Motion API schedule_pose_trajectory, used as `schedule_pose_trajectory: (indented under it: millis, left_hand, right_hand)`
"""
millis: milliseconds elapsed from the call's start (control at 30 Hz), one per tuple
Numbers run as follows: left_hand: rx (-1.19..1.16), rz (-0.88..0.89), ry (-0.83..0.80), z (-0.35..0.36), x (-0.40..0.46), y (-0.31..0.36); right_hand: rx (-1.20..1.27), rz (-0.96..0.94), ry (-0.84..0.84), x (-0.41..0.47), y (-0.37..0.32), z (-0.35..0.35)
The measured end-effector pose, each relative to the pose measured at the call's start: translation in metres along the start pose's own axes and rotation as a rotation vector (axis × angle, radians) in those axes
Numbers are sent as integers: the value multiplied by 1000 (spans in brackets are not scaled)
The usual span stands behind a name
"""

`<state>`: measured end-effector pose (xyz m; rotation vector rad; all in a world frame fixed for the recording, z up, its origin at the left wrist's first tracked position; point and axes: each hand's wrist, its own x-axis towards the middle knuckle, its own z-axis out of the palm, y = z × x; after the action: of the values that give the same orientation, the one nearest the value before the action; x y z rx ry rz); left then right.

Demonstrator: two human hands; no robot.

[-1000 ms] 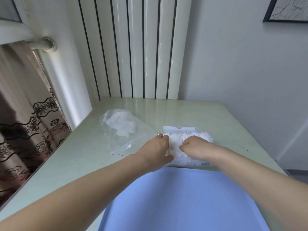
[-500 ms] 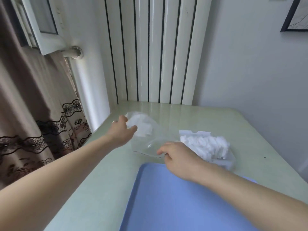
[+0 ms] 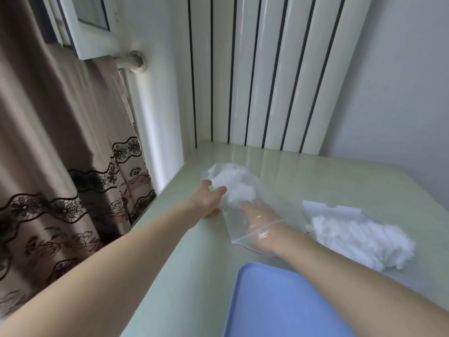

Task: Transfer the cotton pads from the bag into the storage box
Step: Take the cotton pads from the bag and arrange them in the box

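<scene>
Head view: your right hand (image 3: 261,221) is inside the clear bag (image 3: 239,203), in through the open mouth at the near end. The fingers look straight, tips at the near edge of the white clump of cotton pads (image 3: 234,187) left in the far end. They look released and not yet closed on anything; through the plastic I can't tell for sure.

Your left hand (image 3: 210,199) grips the far left corner of the bag, thumb and finger curled onto the plastic, steadying it on the worktop (image 3: 340,181).

The storage box (image 3: 340,229) sits to the right of the bag, just beside your right forearm. It already carries a loose heap of white pads, with a white card flap standing at its far edge. I can't make out its walls clearly. A blue tray (image 3: 279,302) lies nearest you, partly under the right forearm.

My read of the step: mid-transfer, one load is in the box, and you're reaching for the rest.

Next move calls for:
- push the right fingers a bit deeper and close them round the clump
- keep the left grip on the corner so the bag doesn't slide along
- pull out through the mouth without snagging the zip strip
- carry it right and drop it on the heap

The pads are light and fluffy, so expect stragglers left in the bag.
</scene>
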<state>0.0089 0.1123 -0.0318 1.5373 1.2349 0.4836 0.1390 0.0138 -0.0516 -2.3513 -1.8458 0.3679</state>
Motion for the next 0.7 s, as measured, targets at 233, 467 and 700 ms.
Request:
schedule_pose_trajectory:
  millis: [233,467,700]
  left_hand:
    - [89,-27,-34,4,37,-13]
    - [219,-19,-128,5,44,-13]
    - [264,-42,-127,3,37,-11]
  right_hand:
    - [-1,-35,104,71,8,16]
    - [-84,-48,160,85,11,18]
    - [115,-90,80,39,3,-8]
